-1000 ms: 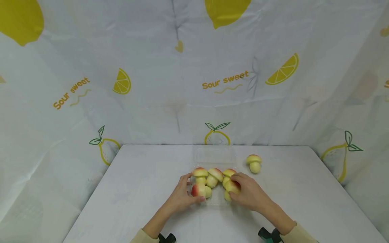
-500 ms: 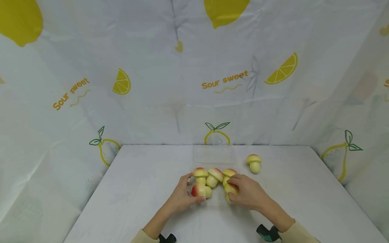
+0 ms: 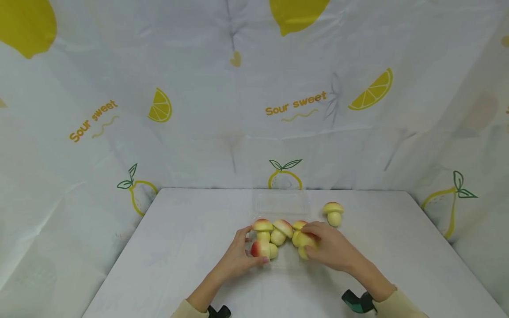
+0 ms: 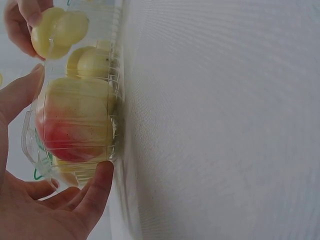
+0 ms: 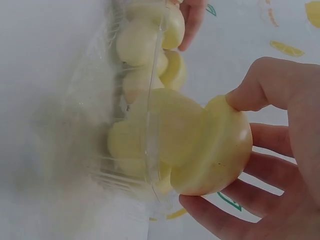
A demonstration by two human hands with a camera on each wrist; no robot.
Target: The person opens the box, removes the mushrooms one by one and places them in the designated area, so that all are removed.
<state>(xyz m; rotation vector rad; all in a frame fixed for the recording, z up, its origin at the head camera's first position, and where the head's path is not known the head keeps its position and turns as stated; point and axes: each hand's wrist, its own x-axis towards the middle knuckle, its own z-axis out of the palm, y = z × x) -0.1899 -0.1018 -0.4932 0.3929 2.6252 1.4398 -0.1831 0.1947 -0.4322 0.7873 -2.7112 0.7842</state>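
Note:
A hinged clear plastic box (image 3: 280,266) stands on the table, its lid (image 3: 280,203) folded back. My left hand (image 3: 240,256) grips the box's left end, thumb at the near side and fingers round the far side. Within lie several mushroom-shaped pieces, yellow with reddish caps: one upright (image 3: 262,226), one tilted (image 3: 282,229), one on its side (image 3: 260,248), and another at the far right (image 3: 299,225). My right hand (image 3: 332,247) holds a mushroom-shaped piece (image 5: 220,155) by its cap, at the box's right end. Its stem points into the box, seen partly through the clear wall.
One more mushroom-shaped piece (image 3: 333,214) stands on the white table (image 3: 191,229), right of the lid. Behind the table hangs a white sheet (image 3: 207,145) with lemon prints.
My right hand has shifted slightly rightward, with the mushroom-shaped piece turning in its fingers. My left hand and the box have stayed in place.

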